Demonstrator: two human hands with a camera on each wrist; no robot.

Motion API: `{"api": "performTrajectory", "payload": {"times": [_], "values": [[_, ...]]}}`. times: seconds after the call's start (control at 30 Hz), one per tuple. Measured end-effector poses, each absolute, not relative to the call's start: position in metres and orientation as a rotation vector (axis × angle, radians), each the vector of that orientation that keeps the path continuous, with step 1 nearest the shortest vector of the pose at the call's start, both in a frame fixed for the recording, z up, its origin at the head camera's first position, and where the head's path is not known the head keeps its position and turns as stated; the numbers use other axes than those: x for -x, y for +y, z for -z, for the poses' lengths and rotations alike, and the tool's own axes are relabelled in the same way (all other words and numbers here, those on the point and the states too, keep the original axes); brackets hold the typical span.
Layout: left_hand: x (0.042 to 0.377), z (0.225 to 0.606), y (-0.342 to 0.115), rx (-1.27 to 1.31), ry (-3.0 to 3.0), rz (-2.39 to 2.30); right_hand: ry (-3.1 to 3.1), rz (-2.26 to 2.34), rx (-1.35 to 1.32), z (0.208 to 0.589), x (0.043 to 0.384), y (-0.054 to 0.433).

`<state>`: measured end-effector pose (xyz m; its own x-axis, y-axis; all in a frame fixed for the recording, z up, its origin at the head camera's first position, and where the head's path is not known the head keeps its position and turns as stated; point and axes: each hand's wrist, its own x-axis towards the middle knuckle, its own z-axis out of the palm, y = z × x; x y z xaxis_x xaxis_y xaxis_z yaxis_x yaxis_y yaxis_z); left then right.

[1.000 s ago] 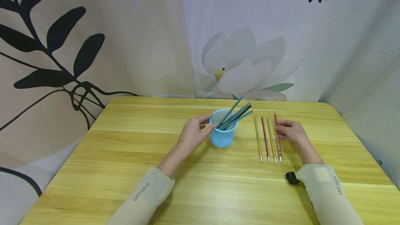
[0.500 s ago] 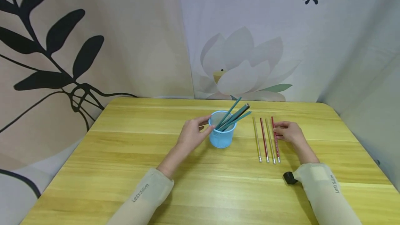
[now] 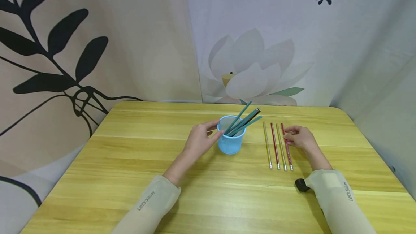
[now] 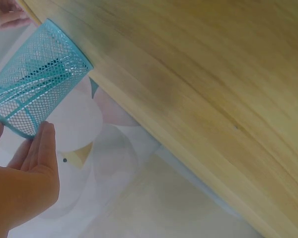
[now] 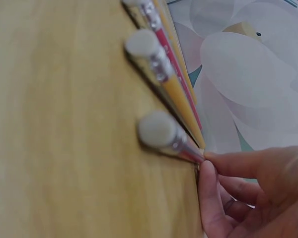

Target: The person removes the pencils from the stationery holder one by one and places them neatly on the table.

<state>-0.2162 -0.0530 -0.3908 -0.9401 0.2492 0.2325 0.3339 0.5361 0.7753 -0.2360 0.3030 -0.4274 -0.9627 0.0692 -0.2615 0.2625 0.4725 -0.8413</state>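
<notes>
1. Pencils (image 3: 275,145), four slim straight rods, are lined up on the wooden table (image 3: 113,161), right of its middle and toward its far edge. Nearer than they are come two smooth pale sleeves, the left sleeve (image 3: 154,201) and the right sleeve (image 3: 339,198), both printed with dark lettering; a small black block (image 3: 302,185) sits at the right cuff.
2. Eraser ends face the near side: blunt white cylinders set in crimped, silvery collars. From left to right the shafts are yellow, red, yellow and red.
3. The right hand (image 3: 300,137) pinches the rightmost red pencil (image 3: 289,156) between thumb and fingertips; whether that shaft touches the table along its length, I cannot tell.
4. Left of the row, the left hand (image 3: 200,138) holds the blue cup (image 3: 231,145) by its left side, thumb and fingers set apart along the rim.
5. The cup stands upright, round and slightly tapered, with a smooth rim and a wall of open mesh.
6. Teal sticks (image 3: 238,117) and a dark stick (image 3: 254,116) lean inside it toward the table's far right corner.
7. Striped grain runs across the tabletop to rounded far corners. Beyond the far edge hangs a softly folded cloth backdrop (image 3: 156,46), printed with a pale flower (image 3: 253,68) and black leaves (image 3: 92,57).
</notes>
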Motion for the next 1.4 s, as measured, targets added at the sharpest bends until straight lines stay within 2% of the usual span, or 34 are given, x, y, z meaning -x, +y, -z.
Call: {"api": "performTrajectory", "payload": {"times": [0.67,1.13,1.4], "values": [[0.217,0.390,-0.053,0.503,-2.670,1.369,2.504,1.481,-0.256,0.426,0.235,0.303],[0.217,0.390,-0.054,0.521,-2.672,1.352,2.424,1.747,-0.329,0.421,0.227,0.307],[0.217,0.390,-0.053,0.517,-2.675,1.373,2.495,1.723,-0.225,0.412,0.223,0.297]]}}
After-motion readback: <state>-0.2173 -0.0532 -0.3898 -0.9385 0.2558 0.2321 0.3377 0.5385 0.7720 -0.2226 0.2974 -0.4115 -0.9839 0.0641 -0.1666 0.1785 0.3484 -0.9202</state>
